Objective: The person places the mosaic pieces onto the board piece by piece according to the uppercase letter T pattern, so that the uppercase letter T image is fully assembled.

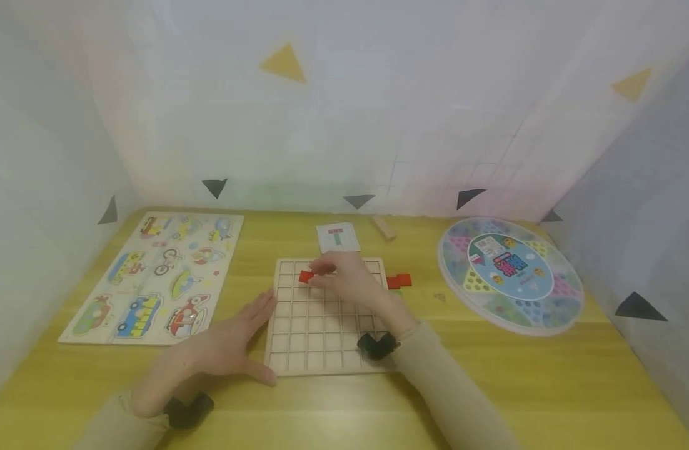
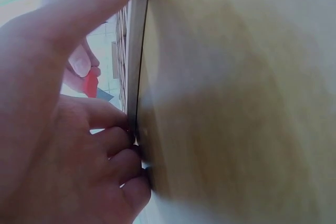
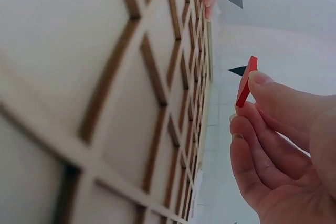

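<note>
Wooden grid board (image 1: 315, 326) on tabletop (image 1: 333, 412), split into little square pockets. Right hand (image 1: 349, 276) pinches red tile (image 1: 306, 277) between thumb and fingers, just over far part of board. Left hand (image 1: 223, 345): thumb wide from fingers, touching board's left edge. Other red tiles (image 1: 403, 280), green piece (image 1: 397, 292) beside right edge.

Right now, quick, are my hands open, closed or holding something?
Left hand: open, touching the edge of the grid board.
Right hand: closed, holding a red tile between thumb and fingers.
</note>
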Demonstrator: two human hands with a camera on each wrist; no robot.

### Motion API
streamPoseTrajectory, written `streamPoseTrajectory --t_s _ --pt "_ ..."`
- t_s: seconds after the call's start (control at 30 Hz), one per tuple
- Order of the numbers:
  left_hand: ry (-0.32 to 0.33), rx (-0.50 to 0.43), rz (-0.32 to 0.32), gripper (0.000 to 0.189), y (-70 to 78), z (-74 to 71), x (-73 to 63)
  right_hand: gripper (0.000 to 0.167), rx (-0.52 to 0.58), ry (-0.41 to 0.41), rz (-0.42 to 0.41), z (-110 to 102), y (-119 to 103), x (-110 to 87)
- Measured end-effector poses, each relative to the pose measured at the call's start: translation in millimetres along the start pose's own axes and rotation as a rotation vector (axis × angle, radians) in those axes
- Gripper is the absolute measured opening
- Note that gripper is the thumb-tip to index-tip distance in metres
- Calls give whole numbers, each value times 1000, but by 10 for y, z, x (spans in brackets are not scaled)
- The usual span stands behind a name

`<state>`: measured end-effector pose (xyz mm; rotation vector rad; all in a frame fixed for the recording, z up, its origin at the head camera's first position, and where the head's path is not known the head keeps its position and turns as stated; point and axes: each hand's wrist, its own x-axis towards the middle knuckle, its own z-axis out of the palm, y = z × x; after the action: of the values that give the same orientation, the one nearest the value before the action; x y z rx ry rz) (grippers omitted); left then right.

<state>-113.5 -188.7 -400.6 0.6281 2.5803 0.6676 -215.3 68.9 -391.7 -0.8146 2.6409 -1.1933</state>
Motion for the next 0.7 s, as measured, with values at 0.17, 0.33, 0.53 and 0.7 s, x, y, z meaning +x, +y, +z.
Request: streamPoseTrajectory --t_s 0.17,0.33,0.53,0.7 --pt "1 2 -4 137 -5 -6 10 32 -17 15 16 16 58 26" --pt "-1 -2 -3 136 13 -5 2 31 -32 22 37 20 123 28" --pt "-2 0 -9 137 37 -13 -8 32 -63 16 56 21 207 41" --pt "4 1 -9 137 31 -19 -11 29 -90 18 56 23 230 53"
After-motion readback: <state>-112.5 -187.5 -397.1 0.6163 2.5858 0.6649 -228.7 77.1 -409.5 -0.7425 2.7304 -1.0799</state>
